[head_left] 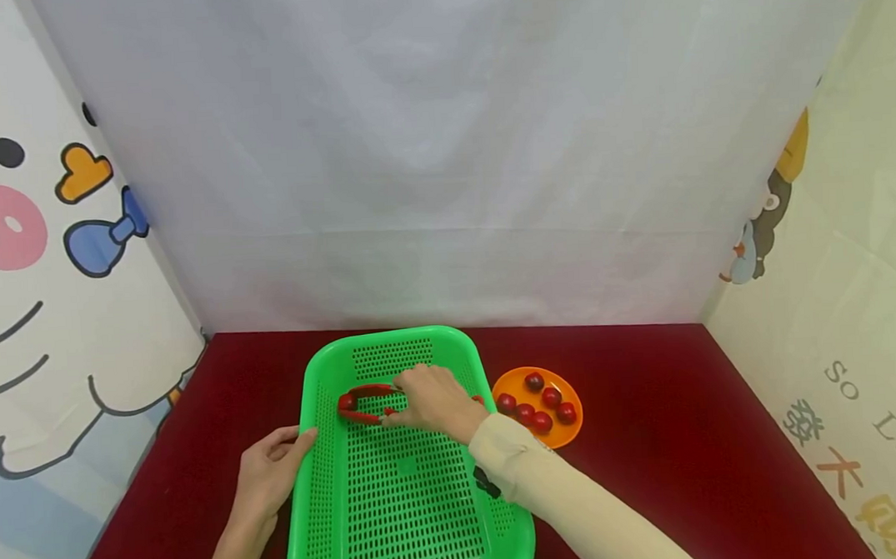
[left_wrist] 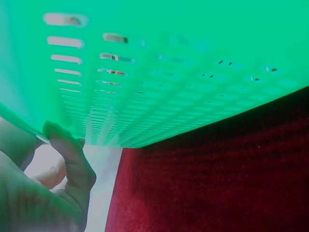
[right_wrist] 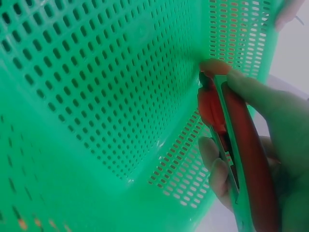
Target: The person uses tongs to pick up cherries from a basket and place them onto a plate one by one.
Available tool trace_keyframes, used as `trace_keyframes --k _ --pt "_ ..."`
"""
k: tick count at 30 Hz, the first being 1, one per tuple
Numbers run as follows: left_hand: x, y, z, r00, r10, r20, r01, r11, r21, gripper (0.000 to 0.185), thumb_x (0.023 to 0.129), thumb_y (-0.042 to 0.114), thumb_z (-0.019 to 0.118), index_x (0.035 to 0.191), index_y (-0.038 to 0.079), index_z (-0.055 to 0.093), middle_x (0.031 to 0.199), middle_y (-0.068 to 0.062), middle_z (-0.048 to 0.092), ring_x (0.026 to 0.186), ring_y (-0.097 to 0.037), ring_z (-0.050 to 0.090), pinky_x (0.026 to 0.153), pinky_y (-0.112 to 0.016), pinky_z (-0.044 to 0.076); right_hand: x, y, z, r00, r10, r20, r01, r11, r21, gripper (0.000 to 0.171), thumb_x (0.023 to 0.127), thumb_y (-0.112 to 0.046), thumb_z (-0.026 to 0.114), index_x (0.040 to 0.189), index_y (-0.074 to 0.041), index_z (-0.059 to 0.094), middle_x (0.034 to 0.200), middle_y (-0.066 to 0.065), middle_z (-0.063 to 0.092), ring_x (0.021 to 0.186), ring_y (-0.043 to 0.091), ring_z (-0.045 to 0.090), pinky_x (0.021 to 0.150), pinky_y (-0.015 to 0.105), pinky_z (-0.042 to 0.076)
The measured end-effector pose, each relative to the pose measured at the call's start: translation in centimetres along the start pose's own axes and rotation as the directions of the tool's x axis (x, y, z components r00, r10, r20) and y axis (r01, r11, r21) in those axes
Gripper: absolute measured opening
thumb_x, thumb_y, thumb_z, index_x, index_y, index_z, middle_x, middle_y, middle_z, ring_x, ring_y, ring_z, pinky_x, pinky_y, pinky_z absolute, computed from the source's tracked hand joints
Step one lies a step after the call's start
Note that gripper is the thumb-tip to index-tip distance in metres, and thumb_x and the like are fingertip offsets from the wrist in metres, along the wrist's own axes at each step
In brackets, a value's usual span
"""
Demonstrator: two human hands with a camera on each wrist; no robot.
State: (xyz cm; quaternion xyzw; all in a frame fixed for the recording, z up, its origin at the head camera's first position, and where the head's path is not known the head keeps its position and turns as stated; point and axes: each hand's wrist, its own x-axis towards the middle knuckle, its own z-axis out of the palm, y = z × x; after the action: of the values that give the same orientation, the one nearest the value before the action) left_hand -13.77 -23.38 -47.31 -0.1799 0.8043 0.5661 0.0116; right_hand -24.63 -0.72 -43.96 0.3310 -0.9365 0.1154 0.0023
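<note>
My right hand (head_left: 434,401) reaches into a green plastic basket (head_left: 408,502) and grips a pair of red tongs (head_left: 362,418). The tong tips point left and close around a small round red fruit (head_left: 347,402), low over the basket floor near its left wall. In the right wrist view, my thumb lies along one red arm of the tongs (right_wrist: 248,154) while the fingers curl round the other side. My left hand (head_left: 269,471) pinches the basket's left rim, thumb over the edge, the other fingers bent outside it.
To the right of the basket, an orange plate (head_left: 512,377) holds several dark red round fruits (head_left: 542,423). Another bit of red (head_left: 478,400) shows by the basket's right wall, partly behind my right hand. A dark red cloth (head_left: 650,437) covers the table, with a pale curtain (head_left: 444,188) behind.
</note>
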Motion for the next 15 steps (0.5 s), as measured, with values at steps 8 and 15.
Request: trace_keyframes --k 8,15 --pt "0.0 -0.1 0.0 1.0 -0.007 0.003 0.007 1.0 -0.002 0.055 0.103 0.041 0.064 0.137 -0.002 0.06 0.1 -0.005 0.073 0.098 -0.015 0.061 0.088 -0.042 0.049 -0.6 0.7 -0.6 1.0 0.0 -0.01 0.0 1.0 0.023 0.047 0.083 -0.045 0.087 0.071 -0.012 0.056 0.061 -0.007 0.022 0.054 0.007 0.023 0.049 0.021 0.019" --pt "0.0 0.0 0.1 1.0 -0.005 0.003 0.005 1.0 -0.023 0.057 0.103 0.041 0.064 0.138 -0.003 0.058 0.107 -0.01 0.072 0.113 -0.032 0.06 0.092 -0.048 0.049 -1.2 1.5 -1.3 1.0 0.01 -0.008 -0.009 0.999 0.042 0.04 0.084 -0.046 0.086 0.09 -0.008 0.074 0.063 -0.005 0.05 0.054 0.005 0.035 0.05 0.018 0.03"
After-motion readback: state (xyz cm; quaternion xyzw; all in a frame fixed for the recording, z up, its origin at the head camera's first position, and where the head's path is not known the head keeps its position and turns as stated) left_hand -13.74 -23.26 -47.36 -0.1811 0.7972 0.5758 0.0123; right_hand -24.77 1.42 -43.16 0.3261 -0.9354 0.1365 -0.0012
